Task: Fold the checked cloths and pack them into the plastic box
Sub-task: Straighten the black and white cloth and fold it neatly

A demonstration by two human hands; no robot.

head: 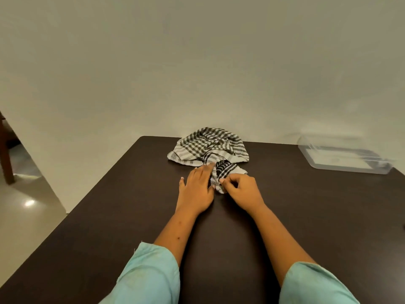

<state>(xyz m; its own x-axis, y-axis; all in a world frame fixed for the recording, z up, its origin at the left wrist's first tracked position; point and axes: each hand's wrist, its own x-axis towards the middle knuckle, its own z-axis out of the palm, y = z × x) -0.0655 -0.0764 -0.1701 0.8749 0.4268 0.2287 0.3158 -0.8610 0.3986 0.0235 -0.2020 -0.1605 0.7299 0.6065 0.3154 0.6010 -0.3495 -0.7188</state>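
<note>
checked cloths [208, 145] heaped at 12 o'clock on dark tabletop [109, 216] | left hand [197, 189] flat, fingers spread, touching a trailing cloth end | right hand [241, 189] pinching that end | plastic box [341, 157] at 2 o'clock, well apart

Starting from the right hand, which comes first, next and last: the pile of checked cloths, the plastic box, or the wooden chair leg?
From the right hand:
1. Pile of checked cloths, just ahead at the table's far edge; the hand pinches a cloth trailing from it.
2. Plastic box, off to the right on the table.
3. Wooden chair leg, far left, on the floor.
</note>
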